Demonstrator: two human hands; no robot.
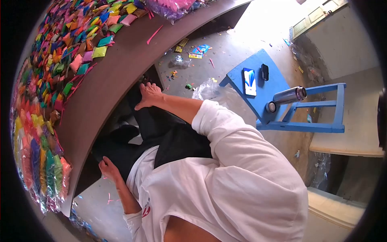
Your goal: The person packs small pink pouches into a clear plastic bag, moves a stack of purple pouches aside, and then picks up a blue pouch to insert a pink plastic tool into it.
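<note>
My right hand [150,96] lies on the knee of my black trousers [181,141], under the table's edge, fingers spread and holding nothing. Lower down, my left hand [109,168] is beside my other thigh with loosely bent fingers; I see nothing in it. Both hands are apart from the tabletop [96,88]. On that tabletop lies a big heap of small colourful packets [80,36]. Closer to my left side are longer clear bags with coloured contents [44,169]. A pink strip [154,35] lies near the table's edge.
A blue chair [266,64] stands to my right. It bears a phone [249,82], a small black case [264,72], a metal flask [289,95] and a round lid [271,107]. Clear plastic [211,90] and colourful wrappers [199,50] litter the floor. A pink bag [171,8] sits on the table.
</note>
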